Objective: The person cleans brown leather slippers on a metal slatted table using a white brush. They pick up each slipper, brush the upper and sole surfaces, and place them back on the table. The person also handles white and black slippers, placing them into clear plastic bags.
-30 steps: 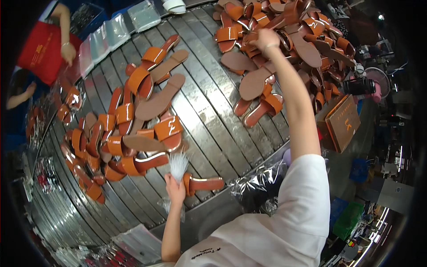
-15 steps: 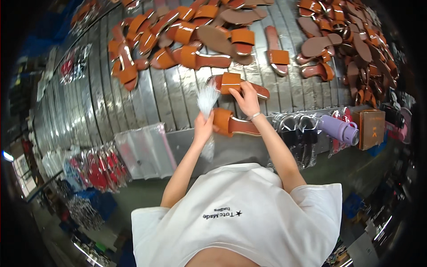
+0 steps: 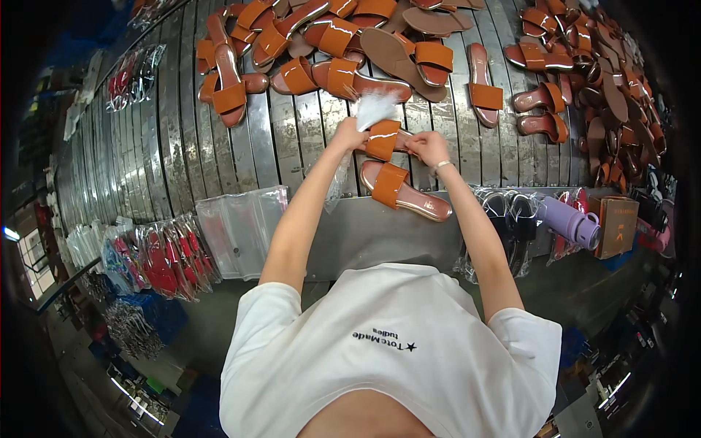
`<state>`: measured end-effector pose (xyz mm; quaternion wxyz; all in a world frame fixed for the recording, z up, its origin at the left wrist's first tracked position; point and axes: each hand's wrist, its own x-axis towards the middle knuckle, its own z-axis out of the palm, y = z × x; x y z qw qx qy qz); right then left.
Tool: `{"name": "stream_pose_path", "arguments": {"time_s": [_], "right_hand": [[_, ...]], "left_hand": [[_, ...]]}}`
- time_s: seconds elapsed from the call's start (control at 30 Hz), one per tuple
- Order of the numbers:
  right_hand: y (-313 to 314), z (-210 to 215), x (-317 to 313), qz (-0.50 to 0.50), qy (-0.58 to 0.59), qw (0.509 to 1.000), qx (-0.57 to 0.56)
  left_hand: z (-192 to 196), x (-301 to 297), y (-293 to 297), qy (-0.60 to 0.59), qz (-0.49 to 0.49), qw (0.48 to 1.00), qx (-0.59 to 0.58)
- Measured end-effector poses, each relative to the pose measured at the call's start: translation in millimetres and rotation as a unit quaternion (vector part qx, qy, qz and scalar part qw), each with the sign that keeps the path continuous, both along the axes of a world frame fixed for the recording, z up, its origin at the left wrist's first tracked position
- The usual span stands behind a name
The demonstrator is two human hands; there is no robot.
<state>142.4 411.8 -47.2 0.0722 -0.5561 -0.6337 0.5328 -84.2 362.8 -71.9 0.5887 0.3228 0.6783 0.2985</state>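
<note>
The left hand [image 3: 349, 136] is curled shut around a bunch of white crumpled paper [image 3: 374, 108], which sticks up out of the fist. The right hand [image 3: 428, 146] is pinched on the far end of an orange sandal [image 3: 385, 139]. The sandal is held between the two hands, just above the tabletop [image 3: 182, 146]. Its wide orange strap faces up, and the left hand touches the strap's near side.

Just below the hands lies a second sandal [image 3: 403, 190] flat on the tabletop. It has the same wide orange strap and a tan sole with a brown edge. It is close to the right wrist but not touching the held sandal.

The tabletop is made of long shiny metal strips. Farther up it lie many more orange and brown sandals [image 3: 343, 44] in a loose heap, some with the sole up. Another heap of sandals [image 3: 599, 80] is piled at the right side.

At the near edge of the tabletop, left of the person's arm, lies a stack of clear plastic bags [image 3: 237, 230]. The top ones look flat with nothing in them. Left of these are more clear bags with red shoes [image 3: 161, 255] inside. On the right side hang clear bags with dark things [image 3: 511, 219] in them. Near those are a purple bottle [image 3: 573, 223] lying on its side and a brown box [image 3: 613, 226].
</note>
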Motion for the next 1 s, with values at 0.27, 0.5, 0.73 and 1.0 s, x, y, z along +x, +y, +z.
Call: {"name": "stream_pose_path", "arguments": {"time_s": [0.27, 0.5, 0.73, 1.0], "right_hand": [[14.7, -16.8, -7.5, -0.084, 0.083, 0.977, -0.178], [16.4, 38.8, 47.3, 0.079, -0.041, 0.991, -0.097], [-64.8, 38.4, 34.3, 0.117, -0.027, 0.924, -0.362], [-108.4, -9.0, -11.7, -0.105, -0.020, 0.991, -0.082]], "left_hand": [[-7.2, 27.6, 23.4, -0.060, -0.047, 0.997, 0.022], [48.3, 4.6, -10.9, 0.199, -0.172, 0.963, 0.055], [27.9, 26.3, -60.7, -0.097, -0.164, 0.976, -0.104], [9.7, 35.2, -69.4, -0.158, -0.069, 0.982, -0.080]]}}
